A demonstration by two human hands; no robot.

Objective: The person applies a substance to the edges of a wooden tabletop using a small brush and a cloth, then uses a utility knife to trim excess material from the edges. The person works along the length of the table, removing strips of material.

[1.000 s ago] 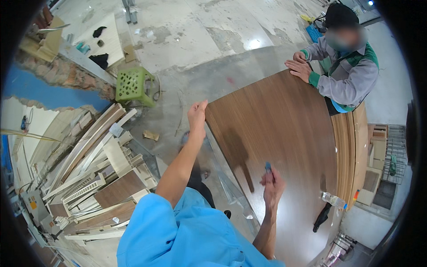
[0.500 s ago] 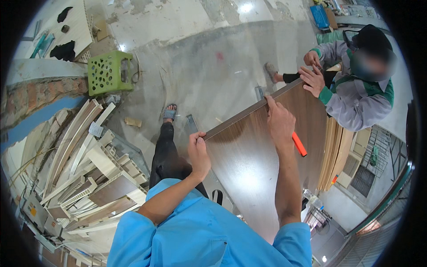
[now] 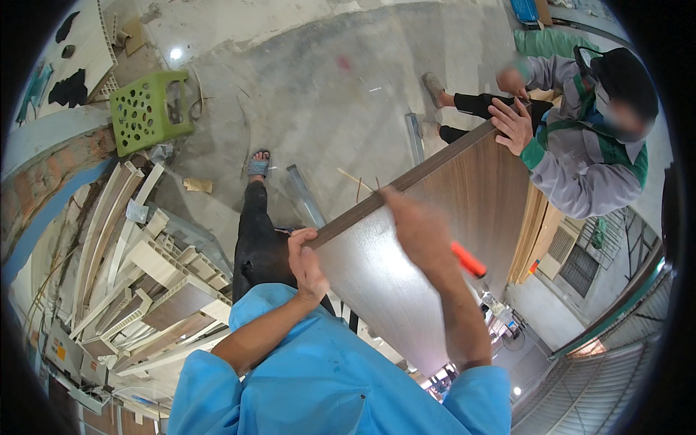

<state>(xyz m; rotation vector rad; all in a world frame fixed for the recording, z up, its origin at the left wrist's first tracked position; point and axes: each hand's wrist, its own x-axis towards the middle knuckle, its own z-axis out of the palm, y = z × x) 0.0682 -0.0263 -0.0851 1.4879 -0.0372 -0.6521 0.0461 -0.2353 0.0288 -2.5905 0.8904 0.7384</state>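
Observation:
A large brown wood-grain panel (image 3: pixel 464 174) stands tilted before me, its long narrow edge running up to the right. My left hand (image 3: pixel 309 268) grips the near end of that edge, fingers curled over it. Farther along, my right hand (image 3: pixel 419 226), smeared by motion, is closed at the edge. A bright orange tool handle (image 3: pixel 468 259) sticks out below its wrist; the working end is hidden. Thin curled strips (image 3: pixel 367 187) rise from the edge beside my right fingers.
A co-worker (image 3: pixel 580 138) in grey and green holds the panel's far end. A green plastic stool (image 3: pixel 148 112) stands at the left, above a heap of pale offcuts (image 3: pixel 167 283). Metal bars (image 3: pixel 306 196) lie on the floor. More boards (image 3: pixel 535 232) stand behind the panel.
My right hand has slid along the edge toward my left hand, carrying the orange handle. Thin strips now show beside it. My left hand still holds the panel's corner.

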